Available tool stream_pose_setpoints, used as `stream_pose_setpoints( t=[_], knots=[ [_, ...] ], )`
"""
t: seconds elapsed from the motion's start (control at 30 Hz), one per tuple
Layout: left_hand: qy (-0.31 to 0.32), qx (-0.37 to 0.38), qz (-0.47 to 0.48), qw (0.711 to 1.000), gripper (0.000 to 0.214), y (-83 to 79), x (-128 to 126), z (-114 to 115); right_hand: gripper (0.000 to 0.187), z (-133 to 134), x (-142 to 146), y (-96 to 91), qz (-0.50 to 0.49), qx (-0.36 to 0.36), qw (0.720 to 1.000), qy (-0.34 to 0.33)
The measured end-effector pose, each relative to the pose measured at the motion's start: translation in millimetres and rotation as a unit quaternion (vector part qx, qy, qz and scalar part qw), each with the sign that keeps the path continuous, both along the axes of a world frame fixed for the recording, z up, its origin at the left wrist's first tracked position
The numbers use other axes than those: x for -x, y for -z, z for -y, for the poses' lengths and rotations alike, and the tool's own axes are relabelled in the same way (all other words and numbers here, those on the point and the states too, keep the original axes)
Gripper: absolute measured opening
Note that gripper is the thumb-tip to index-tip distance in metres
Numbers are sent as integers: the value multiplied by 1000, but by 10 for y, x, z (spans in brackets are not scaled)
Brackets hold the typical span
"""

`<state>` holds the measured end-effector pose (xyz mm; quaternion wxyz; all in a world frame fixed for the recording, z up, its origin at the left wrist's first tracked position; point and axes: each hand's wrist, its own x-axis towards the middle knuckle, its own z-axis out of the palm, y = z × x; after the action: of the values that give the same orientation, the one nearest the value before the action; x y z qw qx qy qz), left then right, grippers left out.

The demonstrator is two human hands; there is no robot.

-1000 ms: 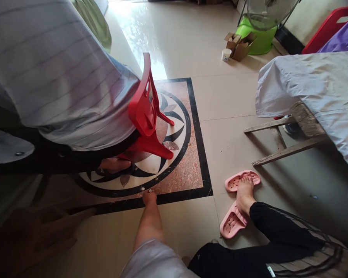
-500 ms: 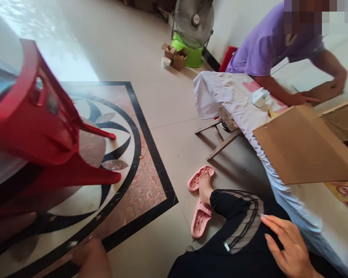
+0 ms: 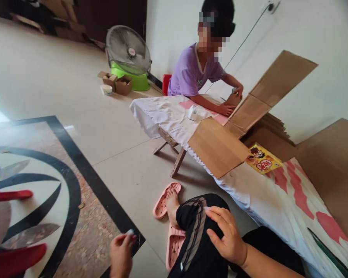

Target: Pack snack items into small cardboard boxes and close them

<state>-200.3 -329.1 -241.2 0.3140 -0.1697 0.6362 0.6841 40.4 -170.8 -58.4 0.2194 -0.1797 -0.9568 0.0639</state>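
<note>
My left hand [image 3: 121, 253] is over the floor near the bottom edge, fingers closed in a pinch. At its fingertips is a tiny pale, shiny bit [image 3: 130, 232], too small to name. Above the knee of the black trousers [image 3: 217, 202] is my right hand [image 3: 227, 236], its thumb apart from the stretched fingers. A whitish spot shows at one of its fingertips; I cannot tell whether it is a nail or a small piece of something. An open cardboard box [image 3: 219, 148] stands on the cloth-covered table, with a yellow printed pack [image 3: 263, 159] beside its flap.
Across the table [image 3: 150, 112], a person in a purple shirt [image 3: 185, 71] handles a piece of cardboard [image 3: 233, 101]. A fan [image 3: 129, 50] and small cartons [image 3: 123, 84] stand behind. Pink slippers [image 3: 161, 206] lie below; red chair legs [image 3: 20, 258] are at left.
The view has swung right, so the red chair has mostly left it and more of the table and box shows. My left hand has come nearer to my right.
</note>
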Motion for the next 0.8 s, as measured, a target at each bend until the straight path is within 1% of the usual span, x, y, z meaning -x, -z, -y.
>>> stream_pose_setpoints(
  t=[0.07,0.1,0.17,0.2,0.27,0.3,0.37,0.43,0.5,0.63,0.8],
  knots=[
    [63,-93,4,994,43,-284,-249,-449,44,-11,6,8,-8,0,1000,-5],
    [107,-140,4,984,45,-450,-374,-646,46,-19,0,13,-8,-2,1000,-8],
    [182,-206,4,961,46,-798,-591,-957,50,-34,-26,23,-4,-3,1000,-9],
    [210,-227,4,951,45,-966,-678,-1069,52,-41,-43,26,0,-2,1000,-10],
    [256,-249,5,934,44,-1258,-801,-1219,56,-52,-81,25,10,3,1000,-13],
    [274,-254,6,928,43,-1375,-842,-1265,57,-57,-100,21,14,6,1000,-15],
    [299,-259,15,918,42,-1544,-898,-1320,59,-68,-139,12,20,8,1000,-16],
    [312,-255,26,915,43,-1635,-938,-1350,60,-82,-176,8,19,10,1000,-11],
    [316,-243,31,917,44,-1667,-972,-1370,59,-99,-208,15,17,11,1000,-6],
    [323,-214,23,921,43,-1664,-1007,-1398,55,-136,-244,51,13,0,1000,-16],
    [336,-191,-13,922,41,-1669,-1019,-1411,50,-169,-259,59,22,0,999,-26]
  ],
)
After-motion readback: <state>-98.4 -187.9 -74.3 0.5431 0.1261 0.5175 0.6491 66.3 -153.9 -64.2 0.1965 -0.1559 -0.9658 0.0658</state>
